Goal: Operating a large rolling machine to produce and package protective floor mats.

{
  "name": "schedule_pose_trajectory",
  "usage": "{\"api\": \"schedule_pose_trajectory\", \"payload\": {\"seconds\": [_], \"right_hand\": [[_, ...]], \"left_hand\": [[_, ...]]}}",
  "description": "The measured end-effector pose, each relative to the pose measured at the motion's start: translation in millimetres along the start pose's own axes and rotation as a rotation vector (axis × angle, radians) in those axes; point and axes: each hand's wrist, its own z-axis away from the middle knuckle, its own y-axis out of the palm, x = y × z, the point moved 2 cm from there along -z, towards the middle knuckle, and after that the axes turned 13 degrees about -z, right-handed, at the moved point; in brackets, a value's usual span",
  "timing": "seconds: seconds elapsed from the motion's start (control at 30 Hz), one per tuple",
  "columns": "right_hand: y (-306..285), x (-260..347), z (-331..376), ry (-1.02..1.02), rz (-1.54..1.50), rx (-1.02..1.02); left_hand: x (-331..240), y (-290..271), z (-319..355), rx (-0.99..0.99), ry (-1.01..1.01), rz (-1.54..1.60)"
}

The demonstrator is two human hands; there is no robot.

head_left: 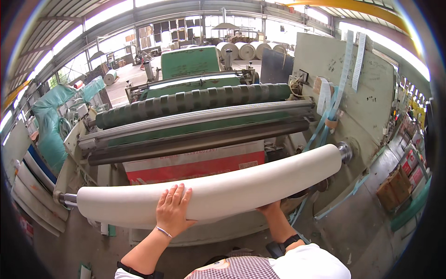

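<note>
1 green machine [195,63] fills 12 o'clock, carrying 3 long rollers: 1 ridged green roller [195,103], 1 grey [200,120], 1 dark [200,139]. Below, 1 white paper roll [260,179] on a steel shaft [344,151] spans 9 to 3 o'clock. Left hand [173,211] lies flat on it, grip apart, fingers spread. Right hand [269,209] reaches beneath at 5 o'clock; its grip I cannot tell.

Head camera looks down, close over the roll [213,188].
</note>
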Motion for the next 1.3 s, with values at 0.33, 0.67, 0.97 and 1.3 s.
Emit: {"api": "schedule_pose_trajectory", "payload": {"seconds": [0.33, 0.67, 0.97, 1.3], "right_hand": [[36, -20, 24, -0.031, -0.06, 0.112], [-8, 5, -21, -0.07, -0.147, 0.167], [-33, 48, -84, -0.141, 0.034, 0.239], [-8, 53, -152, -0.026, -0.069, 0.616]], "left_hand": [[6, -9, -2, -0.06, 0.036, 0.032], [33, -11, -54, 0.217, 0.179, 0.207], [81, 98, -218, 0.684, 0.051, 0.084], [36, 142, -262, 1.18, 0.079, 0.222]]}}
